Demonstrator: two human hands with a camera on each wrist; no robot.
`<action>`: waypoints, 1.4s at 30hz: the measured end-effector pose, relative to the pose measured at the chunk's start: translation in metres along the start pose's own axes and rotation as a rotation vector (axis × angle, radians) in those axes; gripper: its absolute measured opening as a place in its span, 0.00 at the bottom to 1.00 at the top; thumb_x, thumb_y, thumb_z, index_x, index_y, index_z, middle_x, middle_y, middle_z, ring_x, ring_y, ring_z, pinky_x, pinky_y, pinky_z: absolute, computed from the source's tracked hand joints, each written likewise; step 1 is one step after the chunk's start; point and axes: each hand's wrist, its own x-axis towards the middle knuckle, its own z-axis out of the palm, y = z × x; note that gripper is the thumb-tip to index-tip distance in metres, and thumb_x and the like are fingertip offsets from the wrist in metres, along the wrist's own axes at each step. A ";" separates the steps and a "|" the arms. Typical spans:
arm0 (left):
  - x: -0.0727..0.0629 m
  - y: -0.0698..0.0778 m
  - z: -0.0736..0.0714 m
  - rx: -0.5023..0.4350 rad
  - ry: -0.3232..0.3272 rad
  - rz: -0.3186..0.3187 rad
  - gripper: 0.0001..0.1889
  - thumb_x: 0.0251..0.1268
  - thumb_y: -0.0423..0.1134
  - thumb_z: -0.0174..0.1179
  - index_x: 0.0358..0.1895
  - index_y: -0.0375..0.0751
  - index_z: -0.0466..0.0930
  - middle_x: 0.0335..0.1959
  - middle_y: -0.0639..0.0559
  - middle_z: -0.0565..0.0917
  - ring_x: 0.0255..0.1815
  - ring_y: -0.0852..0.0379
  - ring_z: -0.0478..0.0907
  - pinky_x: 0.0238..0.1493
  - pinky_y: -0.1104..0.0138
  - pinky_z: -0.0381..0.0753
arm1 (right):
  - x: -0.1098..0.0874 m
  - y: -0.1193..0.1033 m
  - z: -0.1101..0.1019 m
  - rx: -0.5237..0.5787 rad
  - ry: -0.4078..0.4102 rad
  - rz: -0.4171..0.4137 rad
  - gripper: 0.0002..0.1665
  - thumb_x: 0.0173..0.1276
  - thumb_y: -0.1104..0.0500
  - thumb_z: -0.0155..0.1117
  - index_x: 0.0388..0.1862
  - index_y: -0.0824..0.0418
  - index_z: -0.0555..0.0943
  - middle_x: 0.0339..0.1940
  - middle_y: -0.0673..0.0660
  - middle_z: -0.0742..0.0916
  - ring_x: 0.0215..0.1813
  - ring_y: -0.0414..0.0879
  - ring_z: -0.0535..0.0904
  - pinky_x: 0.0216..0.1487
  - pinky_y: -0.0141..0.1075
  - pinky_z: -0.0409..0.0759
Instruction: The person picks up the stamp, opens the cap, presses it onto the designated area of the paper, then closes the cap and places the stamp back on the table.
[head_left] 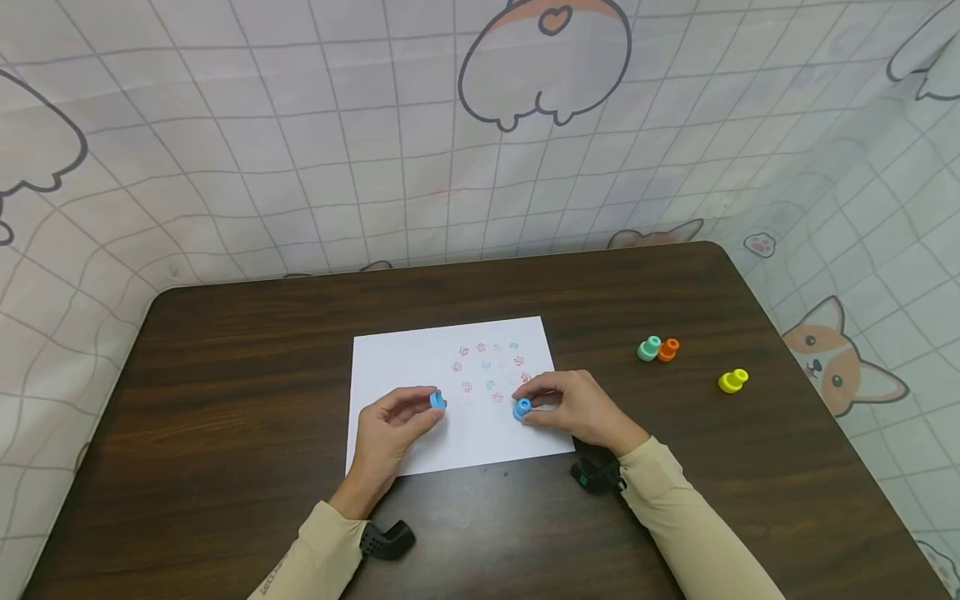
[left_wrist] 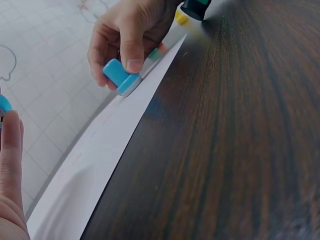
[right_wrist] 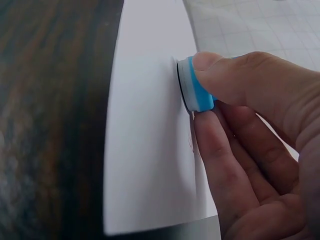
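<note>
facing paper (head_left: pixel 393 367), blue stamp (head_left: pixel 522 408) is pinched by right hand (head_left: pixel 583 406), blue cap (head_left: pixel 438 401) by left hand (head_left: pixel 384 435), presumably to bare the stamp.

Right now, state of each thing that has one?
blue stamp: uncapped, base down, paper contact unclear
blue cap: off, apart from the stamp
left grip: pinching blue cap
right grip: pinching blue stamp
paper: partly printed in red and pale blue
green stamp: upright
orange stamp: upright
yellow stamp: upright
</note>
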 end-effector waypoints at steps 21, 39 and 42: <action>-0.002 -0.003 -0.001 0.013 0.040 0.001 0.20 0.57 0.25 0.74 0.54 0.25 0.83 0.45 0.61 0.90 0.43 0.65 0.89 0.52 0.73 0.88 | -0.001 0.002 0.003 0.023 -0.016 0.025 0.15 0.60 0.59 0.81 0.46 0.51 0.91 0.48 0.52 0.92 0.47 0.40 0.88 0.55 0.34 0.88; 0.000 -0.004 0.001 0.011 0.022 0.017 0.20 0.58 0.26 0.73 0.54 0.25 0.83 0.45 0.62 0.90 0.43 0.65 0.89 0.50 0.74 0.88 | -0.004 -0.001 -0.002 -0.009 -0.018 -0.010 0.14 0.61 0.58 0.80 0.47 0.52 0.91 0.48 0.52 0.92 0.48 0.42 0.87 0.57 0.39 0.88; 0.000 -0.003 0.001 0.016 0.026 0.001 0.20 0.58 0.27 0.74 0.54 0.26 0.83 0.45 0.62 0.90 0.43 0.65 0.89 0.50 0.74 0.88 | -0.004 -0.001 -0.002 -0.012 -0.016 -0.009 0.14 0.60 0.58 0.80 0.47 0.52 0.91 0.47 0.52 0.92 0.47 0.42 0.87 0.56 0.39 0.88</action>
